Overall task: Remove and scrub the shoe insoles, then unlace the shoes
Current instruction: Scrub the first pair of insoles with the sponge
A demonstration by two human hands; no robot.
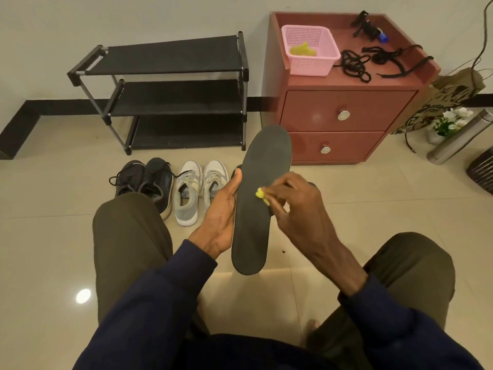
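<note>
Over lap | left hand holds insole | right hand pinches yellow sponge

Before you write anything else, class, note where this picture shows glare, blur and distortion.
Head view: glare spot on the floor lower left; right hand with yellow cloth slightly blurred on the insole; wide-angle lens leans shoe rack and cabinet outward.

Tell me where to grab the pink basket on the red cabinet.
Probably take the pink basket by its near rim, fingers hooked over from above and in front: it stands upright, open-topped, and black laces crowd its right side.
</note>
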